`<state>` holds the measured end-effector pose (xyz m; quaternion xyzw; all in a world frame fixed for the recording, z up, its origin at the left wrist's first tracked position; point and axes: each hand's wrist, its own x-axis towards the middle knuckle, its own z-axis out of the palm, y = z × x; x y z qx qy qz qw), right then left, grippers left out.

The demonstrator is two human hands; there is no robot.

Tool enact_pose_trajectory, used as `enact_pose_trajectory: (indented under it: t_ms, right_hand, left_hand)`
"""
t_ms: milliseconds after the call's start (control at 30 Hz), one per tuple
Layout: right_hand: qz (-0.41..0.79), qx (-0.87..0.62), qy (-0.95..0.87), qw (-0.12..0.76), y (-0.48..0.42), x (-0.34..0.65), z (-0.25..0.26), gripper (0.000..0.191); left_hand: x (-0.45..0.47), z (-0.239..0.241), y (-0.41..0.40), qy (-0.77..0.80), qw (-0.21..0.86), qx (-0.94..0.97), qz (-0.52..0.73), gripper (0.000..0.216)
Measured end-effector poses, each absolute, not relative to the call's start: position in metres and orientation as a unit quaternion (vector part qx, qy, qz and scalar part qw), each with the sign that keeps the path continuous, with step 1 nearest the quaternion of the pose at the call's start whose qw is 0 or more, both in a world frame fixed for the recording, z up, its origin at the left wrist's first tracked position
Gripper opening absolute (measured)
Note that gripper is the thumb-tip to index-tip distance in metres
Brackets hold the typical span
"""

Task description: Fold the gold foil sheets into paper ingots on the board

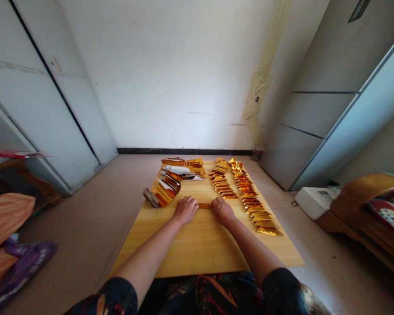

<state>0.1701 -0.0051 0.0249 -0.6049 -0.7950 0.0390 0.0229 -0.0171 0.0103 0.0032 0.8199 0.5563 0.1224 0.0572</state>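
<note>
Between my hands a narrow folded strip of gold foil paper [204,205] lies low over the wooden board. My left hand [185,209] has its fingers closed on the strip's left end, and my right hand [222,210] is closed on its right end. Right of my hands run two rows of folded gold foil paper pieces, a shorter inner row [222,183] and a longer outer row [253,201]. Left and beyond lie loose gold foil sheets [166,192], some curled, with white backs showing. My fingertips are partly hidden behind the knuckles.
The wooden tabletop [197,253] reaches almost to my lap. A white wall [170,78] stands behind it, a grey refrigerator [315,100] at right. A white box [315,202] and wooden furniture [351,205] are at right; orange and purple bags [22,267] lie at left.
</note>
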Motion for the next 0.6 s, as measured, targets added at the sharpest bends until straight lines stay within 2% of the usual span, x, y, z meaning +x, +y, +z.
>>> enact_pose_trajectory:
  t_ms: [233, 600]
  right_hand:
    - [0.1, -0.649, -0.754, 0.025, 0.003, 0.166, 0.029, 0.031]
    - [0.111, -0.684, -0.72, 0.032, 0.011, 0.166, 0.031, 0.031]
  left_hand:
    - [-0.011, 0.006, 0.016, 0.598, 0.055, 0.793, 0.102, 0.023]
    - [-0.003, 0.012, 0.012, 0.639, 0.056, 0.759, 0.111, 0.025]
